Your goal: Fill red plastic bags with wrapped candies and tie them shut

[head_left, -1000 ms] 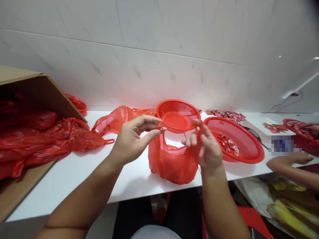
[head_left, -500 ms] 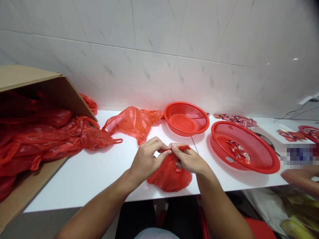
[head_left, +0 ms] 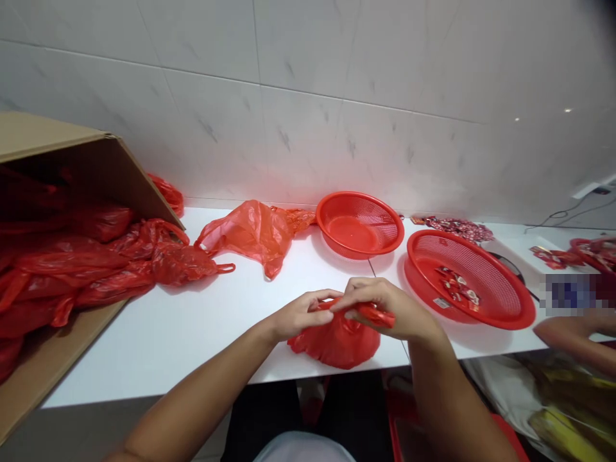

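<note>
A filled red plastic bag [head_left: 337,346] sits on the white table near its front edge, right in front of me. My right hand [head_left: 392,305] is closed round its gathered top, and a twisted end of the bag sticks out to the right under the fingers. From the left, my left hand [head_left: 303,314] grips the neck of the same bag with curved thumb and fingers, its fingertips meeting those of my right hand. What the bag holds is hidden. Behind it lies a loose, crumpled red bag [head_left: 250,231].
An open cardboard box [head_left: 58,135] at left spills over with red bags [head_left: 178,260]. A round red basket [head_left: 359,224] stands by the wall. A larger red basket [head_left: 469,279] at right holds several small red packets [head_left: 457,289]. A co-worker's arm [head_left: 572,333] rests at far right.
My right hand has turned over and shifted slightly right, bringing the bag's twisted top round to the right. My left hand has lowered beside the neck.
</note>
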`<state>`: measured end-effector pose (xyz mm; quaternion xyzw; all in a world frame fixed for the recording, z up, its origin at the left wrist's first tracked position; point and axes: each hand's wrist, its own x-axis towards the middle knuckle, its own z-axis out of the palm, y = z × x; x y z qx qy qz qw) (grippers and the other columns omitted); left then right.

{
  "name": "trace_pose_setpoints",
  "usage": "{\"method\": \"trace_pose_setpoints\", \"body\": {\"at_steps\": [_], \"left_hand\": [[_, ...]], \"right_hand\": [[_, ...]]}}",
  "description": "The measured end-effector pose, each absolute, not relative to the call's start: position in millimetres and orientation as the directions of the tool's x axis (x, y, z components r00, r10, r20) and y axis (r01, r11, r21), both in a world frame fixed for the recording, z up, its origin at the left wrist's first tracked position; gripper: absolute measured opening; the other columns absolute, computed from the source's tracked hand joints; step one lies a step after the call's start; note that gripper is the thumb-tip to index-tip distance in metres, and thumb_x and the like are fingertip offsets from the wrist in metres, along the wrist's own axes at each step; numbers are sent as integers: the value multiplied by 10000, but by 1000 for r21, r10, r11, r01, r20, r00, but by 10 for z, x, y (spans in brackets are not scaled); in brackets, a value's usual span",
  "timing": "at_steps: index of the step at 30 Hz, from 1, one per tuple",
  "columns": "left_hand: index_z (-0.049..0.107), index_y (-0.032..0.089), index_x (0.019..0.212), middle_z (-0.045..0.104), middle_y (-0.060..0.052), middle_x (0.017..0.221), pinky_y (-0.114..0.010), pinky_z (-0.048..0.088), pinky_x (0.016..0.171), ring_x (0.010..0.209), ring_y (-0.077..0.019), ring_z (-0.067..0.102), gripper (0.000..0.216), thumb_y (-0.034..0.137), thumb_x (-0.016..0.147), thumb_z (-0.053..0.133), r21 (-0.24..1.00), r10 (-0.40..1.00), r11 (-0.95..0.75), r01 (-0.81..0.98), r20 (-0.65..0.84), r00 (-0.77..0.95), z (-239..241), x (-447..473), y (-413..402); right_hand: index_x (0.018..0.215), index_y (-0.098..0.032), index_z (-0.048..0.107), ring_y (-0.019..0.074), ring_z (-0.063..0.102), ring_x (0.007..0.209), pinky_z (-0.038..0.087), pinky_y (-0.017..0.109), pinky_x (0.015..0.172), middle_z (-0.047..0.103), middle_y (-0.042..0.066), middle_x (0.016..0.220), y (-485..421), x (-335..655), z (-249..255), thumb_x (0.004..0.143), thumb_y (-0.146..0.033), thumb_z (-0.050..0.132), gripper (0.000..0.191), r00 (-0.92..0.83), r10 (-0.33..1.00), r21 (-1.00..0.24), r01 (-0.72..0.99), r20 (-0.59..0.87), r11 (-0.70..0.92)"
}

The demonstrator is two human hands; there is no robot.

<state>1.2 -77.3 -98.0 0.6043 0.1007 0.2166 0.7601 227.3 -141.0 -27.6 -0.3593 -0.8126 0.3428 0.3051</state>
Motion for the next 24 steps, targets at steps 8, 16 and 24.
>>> {"method": "trace_pose_setpoints", "body": {"at_steps": [8, 16, 24], "left_hand": [[728, 116, 942, 738, -96, 869, -325, 521, 782, 771, -199, 679, 387, 500, 902, 745, 801, 564, 549, -239, -144, 813, -1130, 149, -746], [702, 155, 1164, 615, 12, 698, -256, 455, 699, 661, -127, 602, 467, 430, 822, 862, 915, 592, 359, -183, -72, 802, -897, -65, -613], [683, 118, 838, 611, -19, 734, -232, 413, 637, 628, -101, 523, 410, 512, 863, 794, 905, 712, 342, -253, -74, 698, -812, -281, -562]], "right_hand": [[973, -191, 701, 169, 575, 802, 461, 282, 705, 648, 69, 909, -1342, 2046, -770, 1000, -46, 444, 297, -438, 652, -242, 684, 619, 689], [806, -217, 656, 162, 582, 777, 476, 284, 670, 664, 63, 901, -1117, 1948, -850, 990, -92, 539, 251, -394, 469, -117, 655, 790, 747], [723, -231, 617, 161, 558, 681, 436, 309, 582, 680, 56, 867, -811, 1711, -896, 958, -89, 526, 289, -451, 284, 21, 560, 846, 828]]}}
